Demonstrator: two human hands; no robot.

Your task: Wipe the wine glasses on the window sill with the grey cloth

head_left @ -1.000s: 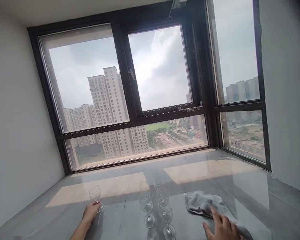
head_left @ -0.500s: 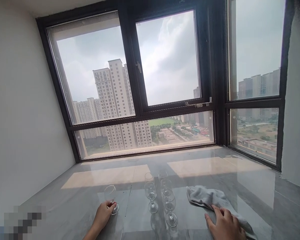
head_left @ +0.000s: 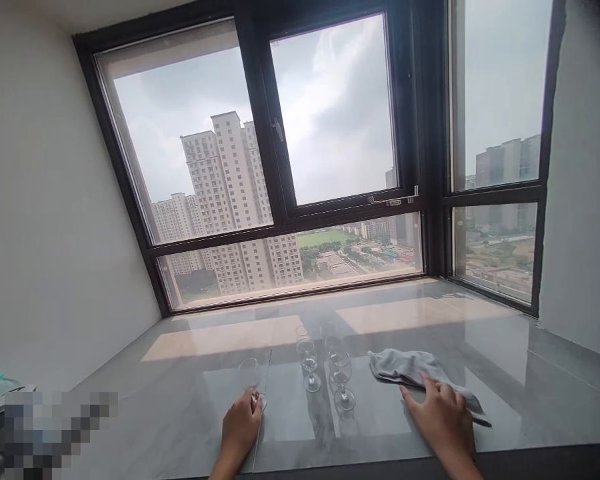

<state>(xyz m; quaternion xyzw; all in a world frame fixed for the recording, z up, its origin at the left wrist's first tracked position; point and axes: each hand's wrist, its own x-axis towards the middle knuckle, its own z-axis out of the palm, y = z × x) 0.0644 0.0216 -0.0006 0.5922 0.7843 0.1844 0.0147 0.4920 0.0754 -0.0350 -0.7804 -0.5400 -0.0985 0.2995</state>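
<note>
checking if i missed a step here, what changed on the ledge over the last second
Nothing was picked up or let go. Only the view shifted: the camera drew back, so the near edge of the ledge now shows. The left hand keeps hold of the foot of the lone wine glass, the right hand stays flat on the grey cloth, and the cluster of glasses stands between them.

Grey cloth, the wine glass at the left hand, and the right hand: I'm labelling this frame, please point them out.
grey cloth [head_left: 401,364], head view, its bare far fold.
wine glass [head_left: 249,373], head view, its bowl.
right hand [head_left: 443,417], head view, its back.
</note>
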